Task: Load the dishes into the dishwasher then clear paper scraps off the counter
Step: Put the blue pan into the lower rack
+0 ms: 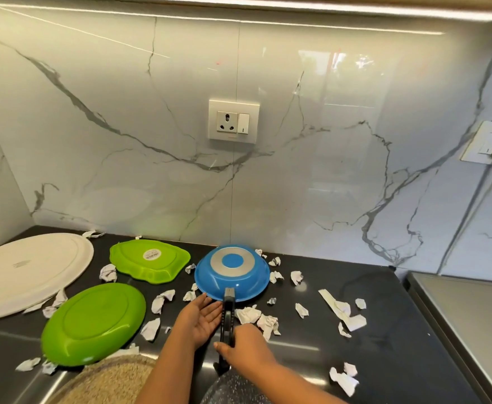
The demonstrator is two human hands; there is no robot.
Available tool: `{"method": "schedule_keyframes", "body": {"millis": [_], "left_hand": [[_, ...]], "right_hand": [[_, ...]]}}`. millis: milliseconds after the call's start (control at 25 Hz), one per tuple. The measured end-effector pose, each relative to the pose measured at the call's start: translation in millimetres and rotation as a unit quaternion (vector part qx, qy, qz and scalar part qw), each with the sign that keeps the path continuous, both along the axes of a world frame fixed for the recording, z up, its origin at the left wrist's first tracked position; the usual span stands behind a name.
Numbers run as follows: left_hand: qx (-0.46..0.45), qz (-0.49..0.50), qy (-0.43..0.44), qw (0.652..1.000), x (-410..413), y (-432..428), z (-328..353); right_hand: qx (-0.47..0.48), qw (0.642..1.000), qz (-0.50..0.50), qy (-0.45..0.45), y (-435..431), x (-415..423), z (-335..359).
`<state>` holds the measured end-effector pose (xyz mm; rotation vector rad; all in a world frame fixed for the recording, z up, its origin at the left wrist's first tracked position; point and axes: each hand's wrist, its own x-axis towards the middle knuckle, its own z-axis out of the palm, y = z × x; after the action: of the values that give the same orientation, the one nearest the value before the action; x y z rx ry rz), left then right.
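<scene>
Found the blue pan (233,272) upside down on the black counter (355,330), near the wall, its handle (228,313) pointing back toward the body. Gripped that handle near its end with the right hand (243,344), fingers curled round it. Held the left hand (201,319) open beside the handle, straight fingertips at the pan's rim. Judged the pan stiff, heavier at the bowl end, smooth and likely slippery; best lifted by the handle with the rim steadied. Saw paper scraps (247,314) scattered around, crumpled and light.
</scene>
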<state>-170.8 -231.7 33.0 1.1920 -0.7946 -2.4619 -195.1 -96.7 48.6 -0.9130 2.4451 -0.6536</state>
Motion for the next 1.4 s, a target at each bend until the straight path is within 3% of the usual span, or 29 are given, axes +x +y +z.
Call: {"method": "schedule_keyframes", "body": {"millis": [280,440,600,680,1080,1400], "left_hand": [[0.020,0.033,0.008,0.999,-10.9,-1.3,3.5],[0.041,0.101,0.060,0.992,-15.3,-3.9,-3.3],[0.072,0.163,0.104,0.978,-17.7,-5.0,2.5],[0.081,0.175,0.104,0.976,-22.5,-6.4,7.5],[0.098,0.033,0.101,0.990,-79.4,83.9,38.6],[0.122,-0.121,0.089,0.981,-107.3,241.8,51.8]], "right_hand": [[0.011,0.999,-0.046,-0.022,-17.8,-4.4,-1.1],[-0.028,0.992,-0.082,-0.097,-9.1,-17.4,14.5],[-0.087,0.952,-0.156,-0.249,37.7,-40.2,27.4],[-0.087,0.947,-0.174,-0.256,69.4,-52.0,30.9],[-0.148,0.915,-0.292,-0.235,199.6,-54.8,26.1],[-0.196,0.847,-0.453,-0.195,343.1,-18.7,11.7]]}}
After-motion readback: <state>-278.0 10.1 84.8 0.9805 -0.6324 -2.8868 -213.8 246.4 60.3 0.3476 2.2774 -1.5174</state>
